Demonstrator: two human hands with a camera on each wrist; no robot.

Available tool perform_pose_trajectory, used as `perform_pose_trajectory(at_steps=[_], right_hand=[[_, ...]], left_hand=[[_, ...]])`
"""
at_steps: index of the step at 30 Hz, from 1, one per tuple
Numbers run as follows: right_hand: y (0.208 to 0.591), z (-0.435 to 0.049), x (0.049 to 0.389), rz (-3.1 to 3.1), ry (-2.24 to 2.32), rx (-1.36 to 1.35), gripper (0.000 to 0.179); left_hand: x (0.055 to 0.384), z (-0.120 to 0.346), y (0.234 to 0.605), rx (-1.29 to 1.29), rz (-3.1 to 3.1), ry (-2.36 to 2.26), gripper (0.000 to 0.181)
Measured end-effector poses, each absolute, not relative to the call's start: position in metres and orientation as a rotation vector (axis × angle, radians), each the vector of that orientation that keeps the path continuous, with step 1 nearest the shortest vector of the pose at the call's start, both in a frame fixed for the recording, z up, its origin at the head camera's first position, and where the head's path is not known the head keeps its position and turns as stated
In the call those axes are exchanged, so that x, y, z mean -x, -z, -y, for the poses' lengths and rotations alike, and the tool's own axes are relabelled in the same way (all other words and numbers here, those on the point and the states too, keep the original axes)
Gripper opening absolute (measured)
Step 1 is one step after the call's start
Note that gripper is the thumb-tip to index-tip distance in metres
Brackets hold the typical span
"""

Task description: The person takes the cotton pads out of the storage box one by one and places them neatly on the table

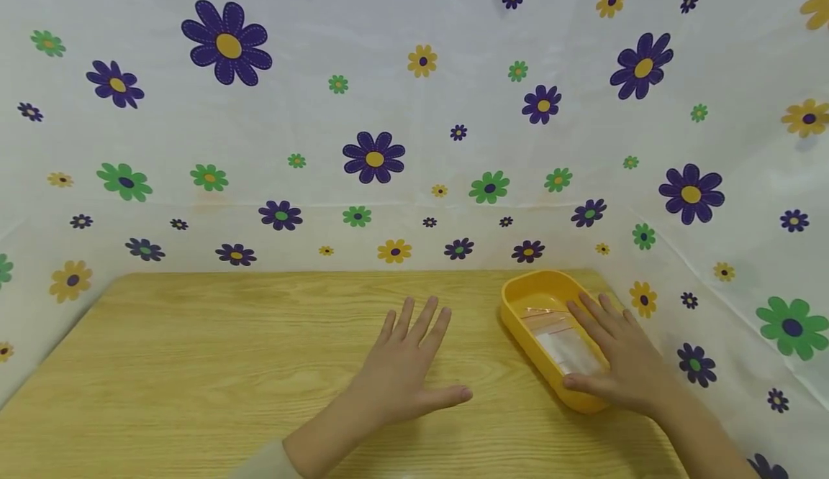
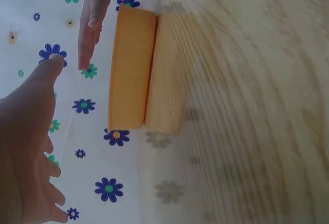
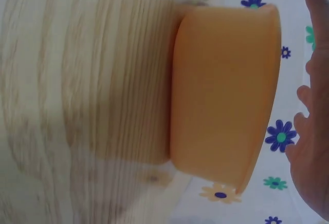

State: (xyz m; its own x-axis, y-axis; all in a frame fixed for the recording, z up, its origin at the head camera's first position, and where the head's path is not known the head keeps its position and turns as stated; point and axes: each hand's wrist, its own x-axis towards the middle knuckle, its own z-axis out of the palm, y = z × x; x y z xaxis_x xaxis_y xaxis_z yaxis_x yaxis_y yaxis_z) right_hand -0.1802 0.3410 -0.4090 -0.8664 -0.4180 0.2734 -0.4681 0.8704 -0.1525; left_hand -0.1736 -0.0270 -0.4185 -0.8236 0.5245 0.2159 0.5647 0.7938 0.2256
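An orange-yellow oval tray (image 1: 518,328) stands at the right side of the wooden table. Inside it lie clear plastic packets (image 1: 566,349), white and pale brown; their contents are hard to make out. My right hand (image 1: 624,364) is held above the tray's right side with fingers spread, covering part of the rim. In the right wrist view the tray's side wall (image 3: 221,90) is apart from the hand. To the left of the tray, my left hand (image 1: 404,371) hovers over the table, its fingers straight and thumb stretched out, holding nothing.
The light wooden tabletop (image 1: 227,364) is glossy and reflects the tray. A white flowered sheet (image 1: 291,119) hangs behind the table and along its left and right sides, close beside the tray.
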Motion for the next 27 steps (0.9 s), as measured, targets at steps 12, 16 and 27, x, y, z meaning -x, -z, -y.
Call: perform_pose_trajectory(at_steps=[12, 16, 27], right_hand=[[0.417, -0.372, 0.187, 2.855, -0.317, -0.675, 0.107], [0.420, -0.381, 0.190, 2.878, -0.316, -0.687, 0.109], [0.427, -0.407, 0.195, 2.924, -0.343, -0.658, 0.108]], left_hand=[[0.174, -0.023, 0.413, 0.897, 2.875, 0.416, 0.112], [0.174, -0.039, 0.415, 0.919, 2.891, 0.406, 0.113], [0.174, -0.077, 0.426, 0.964, 2.907, 0.354, 0.115]])
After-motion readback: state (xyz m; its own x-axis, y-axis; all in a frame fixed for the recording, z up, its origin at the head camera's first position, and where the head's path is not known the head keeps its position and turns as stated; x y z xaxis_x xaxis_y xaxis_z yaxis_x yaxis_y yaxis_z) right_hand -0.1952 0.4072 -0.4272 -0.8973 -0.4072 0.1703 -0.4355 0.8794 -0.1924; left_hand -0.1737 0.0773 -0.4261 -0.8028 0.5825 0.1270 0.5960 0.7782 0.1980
